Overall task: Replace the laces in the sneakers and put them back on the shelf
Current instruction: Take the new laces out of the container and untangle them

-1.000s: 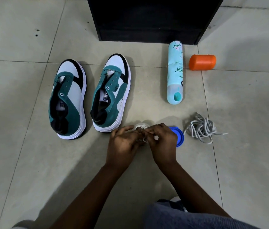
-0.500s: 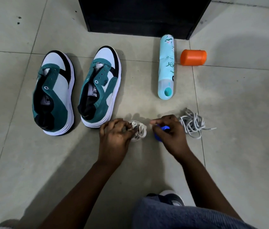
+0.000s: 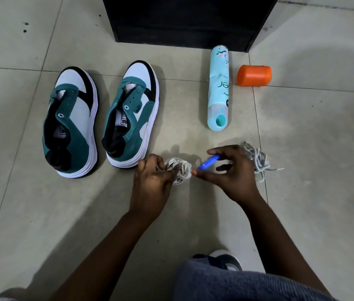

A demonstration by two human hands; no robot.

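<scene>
left hand point(image 3: 153, 181) — fingers curled, gripping | right hand point(image 3: 230, 172) — pinching

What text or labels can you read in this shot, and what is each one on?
"er": large dark letters on the spray can lying on the floor; the start of the word curves out of sight.
Small script beside it on the same can: too blurred to read.
Insole label in the left sneaker: dark block mark, unreadable.
Insole label in the right sneaker: likewise unreadable.
Orange cap: no text visible.

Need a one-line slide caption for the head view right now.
Left hand grips bundled laces, right hand pinches a blue band, beside two unlaced sneakers.
</scene>
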